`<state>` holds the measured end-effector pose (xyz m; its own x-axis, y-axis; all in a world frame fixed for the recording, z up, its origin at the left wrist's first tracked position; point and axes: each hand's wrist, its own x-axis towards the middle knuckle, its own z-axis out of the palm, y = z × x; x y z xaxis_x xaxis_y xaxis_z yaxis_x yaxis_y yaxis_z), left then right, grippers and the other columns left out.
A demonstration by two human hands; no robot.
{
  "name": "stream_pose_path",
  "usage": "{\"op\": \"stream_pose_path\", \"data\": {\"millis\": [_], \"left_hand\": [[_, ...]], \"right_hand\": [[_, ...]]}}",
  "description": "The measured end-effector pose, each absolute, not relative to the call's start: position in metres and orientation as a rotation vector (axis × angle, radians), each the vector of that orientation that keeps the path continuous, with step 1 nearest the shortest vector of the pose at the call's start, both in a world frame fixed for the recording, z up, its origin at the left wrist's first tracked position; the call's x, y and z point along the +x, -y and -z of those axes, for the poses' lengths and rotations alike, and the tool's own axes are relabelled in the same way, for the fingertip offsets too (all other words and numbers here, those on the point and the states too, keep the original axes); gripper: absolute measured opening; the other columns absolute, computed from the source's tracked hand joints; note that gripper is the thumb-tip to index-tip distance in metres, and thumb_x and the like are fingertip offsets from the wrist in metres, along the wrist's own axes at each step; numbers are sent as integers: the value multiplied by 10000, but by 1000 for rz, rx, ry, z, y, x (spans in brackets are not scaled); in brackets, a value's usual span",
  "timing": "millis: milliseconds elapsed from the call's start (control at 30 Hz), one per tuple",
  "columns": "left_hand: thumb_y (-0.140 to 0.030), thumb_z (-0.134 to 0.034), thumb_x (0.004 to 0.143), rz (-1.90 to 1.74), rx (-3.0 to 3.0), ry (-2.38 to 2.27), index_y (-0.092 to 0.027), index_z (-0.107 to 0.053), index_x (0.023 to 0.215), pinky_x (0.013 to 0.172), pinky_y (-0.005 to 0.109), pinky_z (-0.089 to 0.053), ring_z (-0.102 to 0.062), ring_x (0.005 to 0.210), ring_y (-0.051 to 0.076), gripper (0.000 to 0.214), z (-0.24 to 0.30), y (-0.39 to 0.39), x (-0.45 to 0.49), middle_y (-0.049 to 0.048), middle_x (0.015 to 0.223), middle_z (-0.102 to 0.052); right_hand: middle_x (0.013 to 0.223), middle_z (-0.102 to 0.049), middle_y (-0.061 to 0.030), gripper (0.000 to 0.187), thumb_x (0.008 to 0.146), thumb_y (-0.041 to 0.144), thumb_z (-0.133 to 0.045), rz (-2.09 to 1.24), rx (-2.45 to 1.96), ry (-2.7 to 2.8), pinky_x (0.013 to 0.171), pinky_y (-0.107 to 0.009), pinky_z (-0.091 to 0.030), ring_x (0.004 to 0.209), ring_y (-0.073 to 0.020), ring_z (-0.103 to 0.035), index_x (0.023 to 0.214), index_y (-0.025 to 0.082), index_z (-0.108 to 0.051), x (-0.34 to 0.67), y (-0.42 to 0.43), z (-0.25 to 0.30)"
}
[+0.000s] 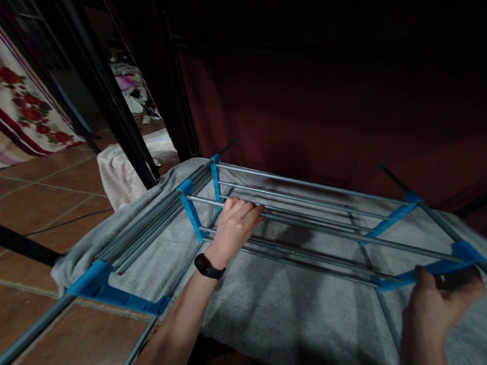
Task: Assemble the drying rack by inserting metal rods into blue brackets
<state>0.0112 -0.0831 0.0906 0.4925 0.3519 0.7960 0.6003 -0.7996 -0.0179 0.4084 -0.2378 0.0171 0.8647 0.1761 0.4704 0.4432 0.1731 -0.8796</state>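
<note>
A folding drying rack [309,208] of grey metal rods and blue plastic joints lies over a grey towel [284,305] spread across its lower frame. My left hand [235,224], with a black band on the wrist, is curled over one of the grey rods near the left blue bracket [190,215]. My right hand [437,304] grips the blue plastic joint [453,263] at the rack's right side, thumb on the near side and fingers wrapped behind it.
Brown floor tiles [32,209] lie to the left. A white ribbed cloth [118,174] sits by black metal legs [116,120]. A flowered fabric [16,100] hangs at far left. A dark red cloth wall [339,111] stands behind the rack.
</note>
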Motion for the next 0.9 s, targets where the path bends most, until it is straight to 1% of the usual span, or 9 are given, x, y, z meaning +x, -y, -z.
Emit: {"op": "stream_pose_path", "data": {"millis": [100, 367, 600, 767, 900], "left_hand": [[-211, -540, 981, 1193, -2455, 793, -181, -646, 1169, 832, 369, -389, -577, 800, 188, 218, -92, 82, 10, 30, 827, -658], [-220, -535, 986, 1190, -2465, 791, -182, -646, 1164, 826, 367, -390, -580, 802, 186, 213, -93, 81, 8, 30, 819, -651], [-228, -536, 987, 1164, -2479, 799, -189, -641, 1179, 821, 365, -389, -587, 812, 187, 222, -93, 81, 6, 34, 825, -654], [-219, -531, 988, 1174, -2483, 782, -190, -646, 1165, 808, 361, -393, -589, 794, 187, 214, -95, 81, 5, 31, 813, -655], [-214, -517, 992, 1181, -2479, 768, -186, -652, 1149, 800, 359, -397, -585, 782, 184, 209, -96, 81, 5, 30, 816, -658]], "right_hand": [[1370, -571, -52, 825, 544, 228, -726, 237, -1377, 558, 1074, -507, -443, 1244, -272, -579, 1332, 266, -484, 412, 238, -14], [1337, -585, -51, 791, 519, 240, -714, 231, -1385, 523, 1069, -516, -434, 1222, -294, -597, 1282, 278, -510, 406, 238, -22], [1217, -644, -48, 671, 549, 223, -699, 280, -1353, 532, 1080, -515, -445, 1159, -284, -632, 1207, 260, -568, 407, 237, -24], [1194, -662, -54, 673, 531, 204, -716, 289, -1309, 508, 1067, -519, -456, 1137, -286, -647, 1193, 242, -597, 414, 236, -18], [1203, -670, -43, 672, 540, 210, -722, 285, -1295, 518, 1079, -516, -450, 1139, -278, -650, 1199, 253, -599, 417, 236, -16]]}}
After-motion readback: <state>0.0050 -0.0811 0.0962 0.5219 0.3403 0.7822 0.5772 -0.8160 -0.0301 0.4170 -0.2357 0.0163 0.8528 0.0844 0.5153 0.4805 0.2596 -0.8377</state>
